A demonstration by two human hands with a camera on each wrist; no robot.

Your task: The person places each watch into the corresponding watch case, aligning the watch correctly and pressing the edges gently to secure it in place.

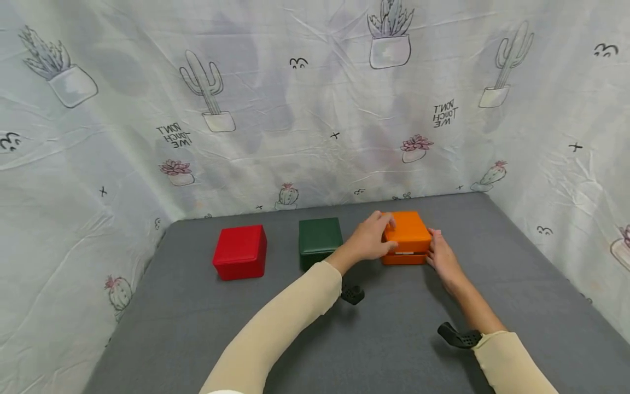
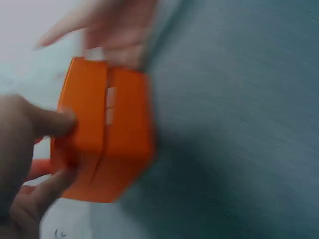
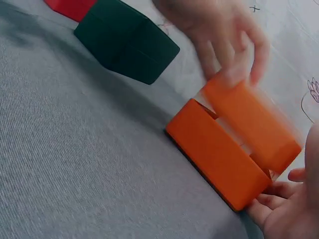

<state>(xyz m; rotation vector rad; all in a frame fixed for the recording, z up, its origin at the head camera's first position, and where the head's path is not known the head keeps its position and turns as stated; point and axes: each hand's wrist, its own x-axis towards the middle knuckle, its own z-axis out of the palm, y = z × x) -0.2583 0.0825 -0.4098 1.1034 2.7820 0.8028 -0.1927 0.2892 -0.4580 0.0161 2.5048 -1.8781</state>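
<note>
An orange box (image 1: 404, 259) stands at the back right of the table, its orange lid (image 1: 407, 229) slightly raised. A gap with something pale inside shows along the front. My left hand (image 1: 368, 238) grips the lid at its left side, thumb low on the front edge and fingers over the top. Against the box's right side rest the fingers of my right hand (image 1: 445, 261), with its thumb apart in the left wrist view. The right wrist view shows the lid (image 3: 254, 127) blurred and lifted off the base (image 3: 214, 157). What the box holds is hidden.
Left of the orange box stands a closed green box (image 1: 320, 236), near my left forearm. Farther left is a closed red box (image 1: 240, 246). A grey cloth covers the table (image 1: 394, 328). Behind and beside it hangs a white curtain (image 1: 315, 109) with printed cacti.
</note>
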